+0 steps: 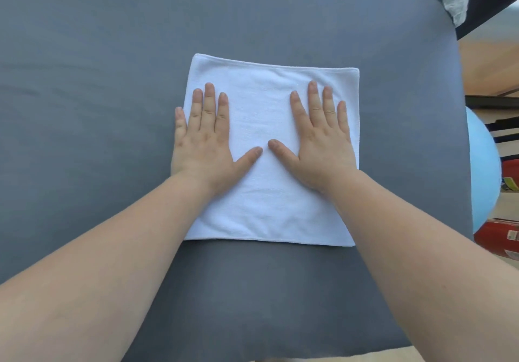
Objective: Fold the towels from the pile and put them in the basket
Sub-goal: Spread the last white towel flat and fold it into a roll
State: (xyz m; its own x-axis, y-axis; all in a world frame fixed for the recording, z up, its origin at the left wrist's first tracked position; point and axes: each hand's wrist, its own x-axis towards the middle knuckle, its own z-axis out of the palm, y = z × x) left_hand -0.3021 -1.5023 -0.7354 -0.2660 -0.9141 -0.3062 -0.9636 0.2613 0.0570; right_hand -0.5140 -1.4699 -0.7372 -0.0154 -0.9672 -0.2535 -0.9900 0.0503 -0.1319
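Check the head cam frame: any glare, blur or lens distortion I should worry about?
Head view: soft, even light, only faint shadows under the left hand and right hand; white towel bright, texture readable, no glare; wide-angle lens bows the right edge of the grey cover; background at the right edge slightly soft.

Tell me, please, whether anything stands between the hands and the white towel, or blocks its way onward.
Nothing visible does. The left hand and right hand rest flat directly on the white towel. No basket is in view, so that path cannot be judged.
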